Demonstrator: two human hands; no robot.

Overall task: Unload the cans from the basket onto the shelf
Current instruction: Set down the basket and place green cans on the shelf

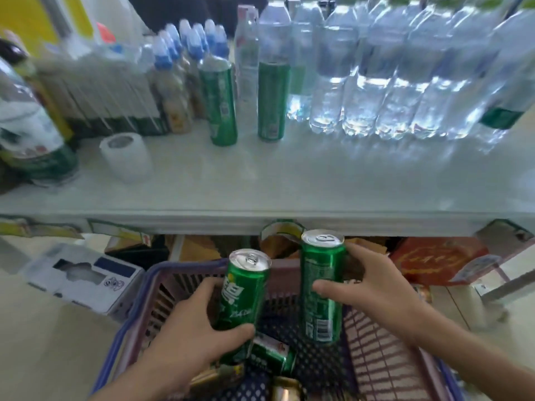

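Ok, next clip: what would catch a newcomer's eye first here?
The two green cans held up over the basket: the left hand grips one can, tilted, and the right hand grips another, upright. Beyond them, two more green cans stand on the white shelf, left of a row of water bottles.

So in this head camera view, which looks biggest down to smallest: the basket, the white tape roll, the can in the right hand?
1. The basket, by far the largest.
2. The can in the right hand.
3. The white tape roll, though it sits farther away, so its real size against the can is unsure.
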